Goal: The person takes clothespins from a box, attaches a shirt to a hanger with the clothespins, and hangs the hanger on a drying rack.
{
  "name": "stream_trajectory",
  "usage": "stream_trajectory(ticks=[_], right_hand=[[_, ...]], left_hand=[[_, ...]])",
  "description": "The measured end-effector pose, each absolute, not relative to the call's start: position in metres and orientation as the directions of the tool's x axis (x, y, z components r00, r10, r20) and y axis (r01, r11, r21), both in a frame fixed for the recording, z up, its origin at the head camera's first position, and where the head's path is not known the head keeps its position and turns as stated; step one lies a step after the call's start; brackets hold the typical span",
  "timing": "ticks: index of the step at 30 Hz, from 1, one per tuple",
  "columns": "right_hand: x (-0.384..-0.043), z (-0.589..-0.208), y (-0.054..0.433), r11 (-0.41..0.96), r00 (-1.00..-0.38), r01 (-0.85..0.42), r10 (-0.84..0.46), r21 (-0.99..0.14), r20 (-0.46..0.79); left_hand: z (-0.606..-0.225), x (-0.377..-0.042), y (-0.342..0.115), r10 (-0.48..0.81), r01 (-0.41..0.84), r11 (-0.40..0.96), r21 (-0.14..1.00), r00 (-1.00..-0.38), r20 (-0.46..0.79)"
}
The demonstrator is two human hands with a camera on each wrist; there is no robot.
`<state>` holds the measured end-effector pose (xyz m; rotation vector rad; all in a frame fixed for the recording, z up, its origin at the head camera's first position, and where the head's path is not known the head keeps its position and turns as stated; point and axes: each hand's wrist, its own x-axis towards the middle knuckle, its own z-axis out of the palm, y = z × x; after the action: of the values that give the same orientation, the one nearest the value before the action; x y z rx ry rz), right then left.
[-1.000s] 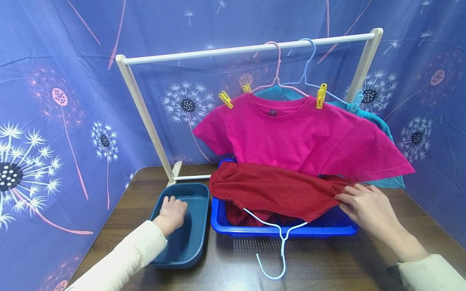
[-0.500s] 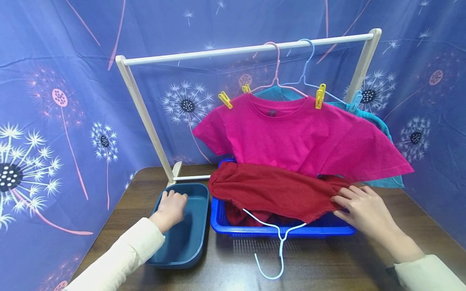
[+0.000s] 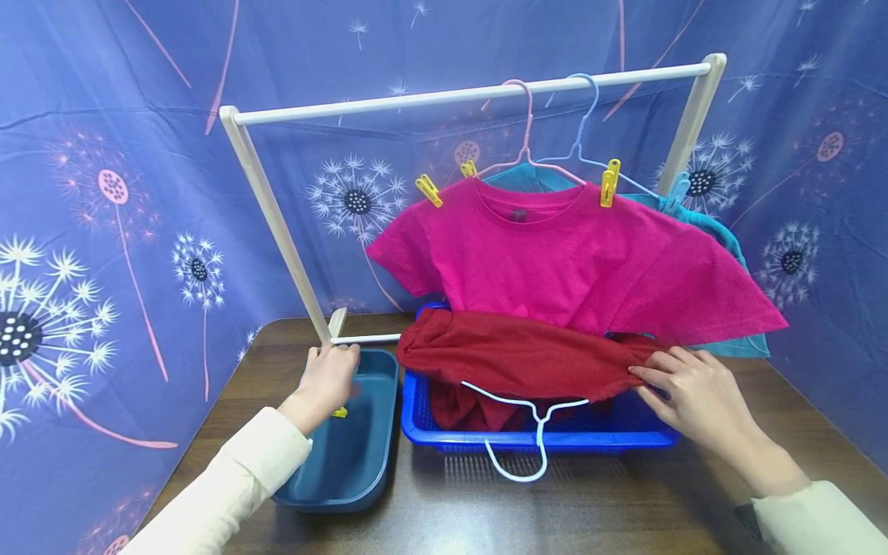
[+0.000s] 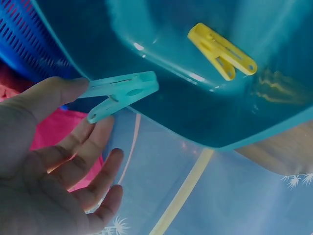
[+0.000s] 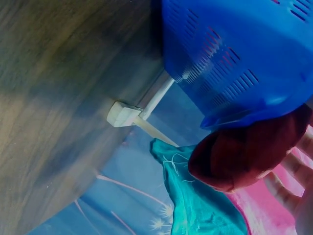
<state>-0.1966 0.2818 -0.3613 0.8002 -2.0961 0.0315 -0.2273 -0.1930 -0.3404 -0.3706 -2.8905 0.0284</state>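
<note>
My left hand (image 3: 322, 389) is over the dark teal tub (image 3: 368, 478). In the left wrist view it pinches a pale turquoise clothespin (image 4: 129, 90) between thumb and fingertips. A yellow clothespin (image 4: 222, 53) lies on the tub's floor. At the right, my right hand (image 3: 694, 393) grips the end of a dark red garment (image 3: 513, 354), which is spread across the blue basket (image 3: 541, 439). A white hanger (image 3: 539, 435) pokes out from under the garment's near edge, its hook toward me. The hanger's arm ends are hidden by cloth.
Behind the basket stands a drying rack (image 3: 409, 100). A magenta T-shirt (image 3: 527, 262) hangs there on a pink hanger with yellow clothespins (image 3: 610, 183); a turquoise garment (image 3: 721, 231) hangs behind it. The brown table (image 3: 444, 509) ends at a patterned blue curtain (image 3: 173, 169).
My left hand has risen slightly toward the tub's far end, and a yellow clothespin now shows below it. The white hanger's hook and the garment's near edge have shifted away from me.
</note>
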Motion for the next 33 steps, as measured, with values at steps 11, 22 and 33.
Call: stream_trajectory(ticks=[11,22,33], right_hand=[[-0.203,-0.354,0.28,0.836,-0.449,-0.521,-0.442,0.174,0.776],[-0.21,-0.346,0.277,0.868,-0.522,-0.488,-0.375,0.092,0.766],[-0.215,-0.344,0.273,0.902,-0.576,-0.431,-0.299,0.028,0.761]], left_hand=[[-0.328,-0.231,-0.191,0.246,0.29,0.954,0.069,-0.896,0.37],[-0.315,-0.233,-0.184,0.247,0.365,0.917,0.16,-0.836,0.491],[-0.303,-0.234,-0.168,0.249,0.444,0.864,0.238,-0.787,0.565]])
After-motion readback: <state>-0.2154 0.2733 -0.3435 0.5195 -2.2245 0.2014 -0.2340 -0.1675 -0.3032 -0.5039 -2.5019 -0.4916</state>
